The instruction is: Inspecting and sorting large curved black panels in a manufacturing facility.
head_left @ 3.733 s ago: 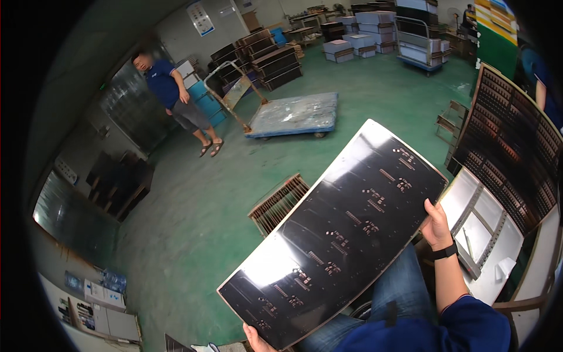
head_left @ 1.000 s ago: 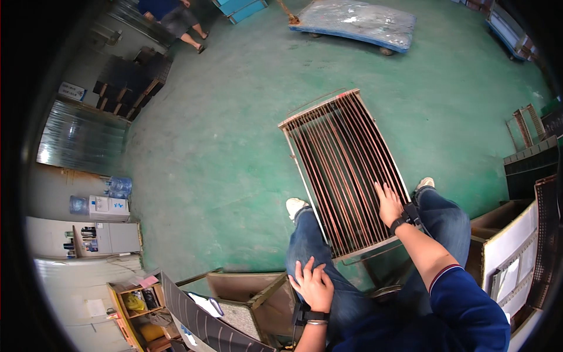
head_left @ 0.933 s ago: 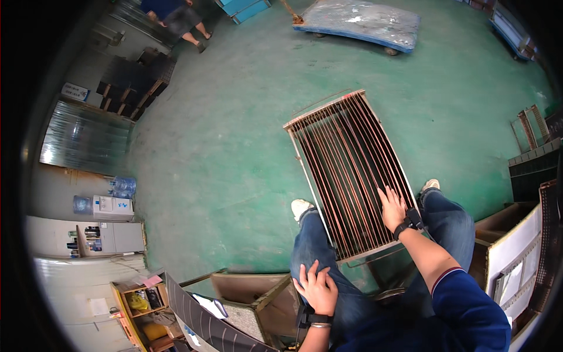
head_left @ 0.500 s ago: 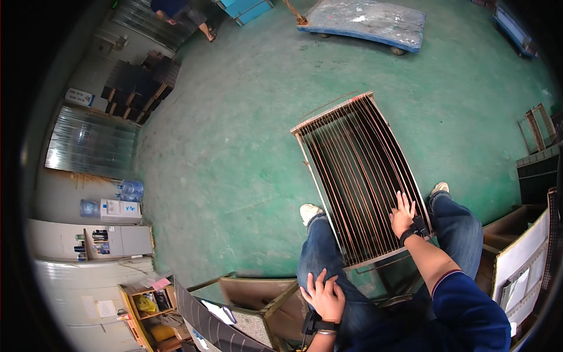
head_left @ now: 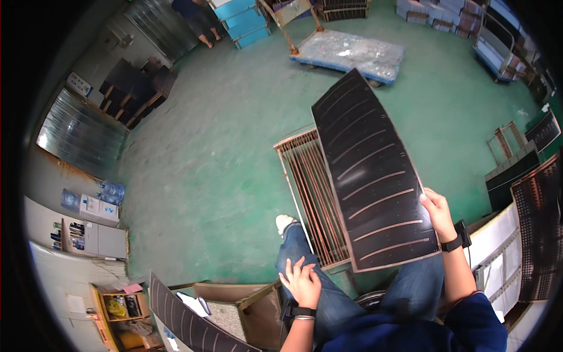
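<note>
A long black sheet with a pale rim and rows of thin slots slants above a low wire rack between my legs. It covers the rack's right part; whether the two touch, I cannot tell. My right hand grips the sheet by its right edge near the lower end, thumb on top, with the other fingers partly hidden. On my left thigh rests my left hand, fingers loosely spread and holding nothing. Each wrist wears a black strap.
A similar slotted sheet leans by a wooden box at my lower left. More dark panels stand on my right. Farther off are a flat trolley, blue crates, a person and a water dispenser.
My right hand has left the rack's bars and now holds the black sheet over it. My left hand stays on my thigh. The whole view has shifted, with more of the far side showing.
</note>
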`<state>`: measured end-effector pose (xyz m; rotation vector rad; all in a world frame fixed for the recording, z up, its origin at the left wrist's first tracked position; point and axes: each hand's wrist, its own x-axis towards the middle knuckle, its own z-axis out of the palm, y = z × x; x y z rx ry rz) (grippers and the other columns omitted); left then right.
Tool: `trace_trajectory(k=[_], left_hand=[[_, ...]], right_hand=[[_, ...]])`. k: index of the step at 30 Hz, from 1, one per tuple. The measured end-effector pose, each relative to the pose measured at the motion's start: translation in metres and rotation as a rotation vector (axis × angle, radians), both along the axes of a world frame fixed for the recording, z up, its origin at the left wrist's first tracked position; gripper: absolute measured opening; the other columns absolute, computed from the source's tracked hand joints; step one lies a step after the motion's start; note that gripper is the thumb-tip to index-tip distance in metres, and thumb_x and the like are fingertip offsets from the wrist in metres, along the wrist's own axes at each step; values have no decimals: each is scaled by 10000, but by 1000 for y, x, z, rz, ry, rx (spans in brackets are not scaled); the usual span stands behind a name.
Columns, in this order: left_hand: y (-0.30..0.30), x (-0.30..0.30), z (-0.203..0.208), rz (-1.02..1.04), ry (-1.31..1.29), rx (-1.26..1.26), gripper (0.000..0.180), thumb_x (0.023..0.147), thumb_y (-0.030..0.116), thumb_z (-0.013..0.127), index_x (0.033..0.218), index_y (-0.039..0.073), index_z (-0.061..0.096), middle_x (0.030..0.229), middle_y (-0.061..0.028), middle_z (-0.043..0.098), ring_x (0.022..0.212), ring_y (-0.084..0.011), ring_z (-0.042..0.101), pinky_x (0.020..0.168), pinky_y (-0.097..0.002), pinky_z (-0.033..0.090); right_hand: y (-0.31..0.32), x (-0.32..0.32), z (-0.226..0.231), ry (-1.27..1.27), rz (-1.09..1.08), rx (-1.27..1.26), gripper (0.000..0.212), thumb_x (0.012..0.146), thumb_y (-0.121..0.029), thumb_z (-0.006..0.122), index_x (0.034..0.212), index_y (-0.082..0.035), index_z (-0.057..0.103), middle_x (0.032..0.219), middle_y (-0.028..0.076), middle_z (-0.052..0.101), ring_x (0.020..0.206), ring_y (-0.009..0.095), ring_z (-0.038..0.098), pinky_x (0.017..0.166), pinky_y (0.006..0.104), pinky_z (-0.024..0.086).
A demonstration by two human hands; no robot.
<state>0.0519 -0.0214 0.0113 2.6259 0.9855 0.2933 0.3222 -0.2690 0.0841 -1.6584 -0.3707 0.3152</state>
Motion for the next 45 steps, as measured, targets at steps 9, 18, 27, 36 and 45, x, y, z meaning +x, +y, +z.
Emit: trace_trajectory(k=[9,18,27,36,45], left_hand=[[-69,1,65,-362,-980,-2160,499,854,337,622,1249,68,478,1261,-95,522,1153,-243,509,988,-438,402],[-42,-46,95,20,-925,-1946,420,834,96,654,1225,62,503,1192,-55,552,1120,-214,514,969,-378,412],[-4,-87,82,142,-1055,-1543,534,893,218,585,1343,46,354,1225,-91,521,1088,-235,536,923,-368,464],[21,-94,75,228,-1029,-1362,456,902,338,566,1209,5,513,1169,-92,568,1038,-204,550,904,-337,461],[30,-99,74,253,-987,-1090,409,934,289,512,1172,-44,502,1136,-132,569,975,-212,577,861,-328,475]], right_hand=[[16,-109,27,361,-96,687,236,901,-154,567,1094,-20,579,1086,44,615,1040,123,539,931,284,397],[-11,-94,54,519,-44,937,206,926,-127,495,1093,-17,545,1044,83,630,890,182,638,729,293,550],[-128,-56,51,213,-292,1054,256,943,-111,468,1179,-28,525,1184,97,588,1089,208,567,938,343,471],[-176,-75,57,96,-371,1029,316,945,-170,474,1196,17,519,1174,126,591,1055,237,582,929,356,466],[-158,-90,67,46,-440,862,371,880,-76,545,1237,-1,474,1159,118,583,1046,217,577,915,345,463]])
